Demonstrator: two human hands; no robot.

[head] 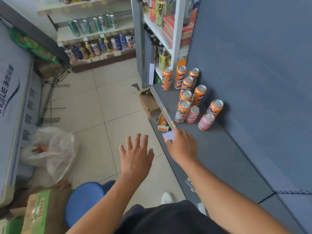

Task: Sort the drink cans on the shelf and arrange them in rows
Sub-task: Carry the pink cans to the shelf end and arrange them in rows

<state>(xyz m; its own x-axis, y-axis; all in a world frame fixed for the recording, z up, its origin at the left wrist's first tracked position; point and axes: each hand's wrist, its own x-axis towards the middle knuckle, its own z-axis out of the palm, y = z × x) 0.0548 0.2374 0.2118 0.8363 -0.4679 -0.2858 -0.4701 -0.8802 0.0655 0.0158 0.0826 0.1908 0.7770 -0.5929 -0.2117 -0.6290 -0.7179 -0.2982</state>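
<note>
双萃 on yellow bottle [160, 11], again on lower yellow bottle [163, 59]; 大 on orange can [180, 76]; UE on white cabinet [10, 92]

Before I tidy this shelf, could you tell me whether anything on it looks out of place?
Yes: two pink cans stand mixed in at the near end of the orange cans, and the whole group on the grey shelf is a loose cluster rather than straight rows. Nothing looks spilled or toppled.

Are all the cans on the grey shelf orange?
No, two pink cans stand at the near end of the group of orange cans.
</note>
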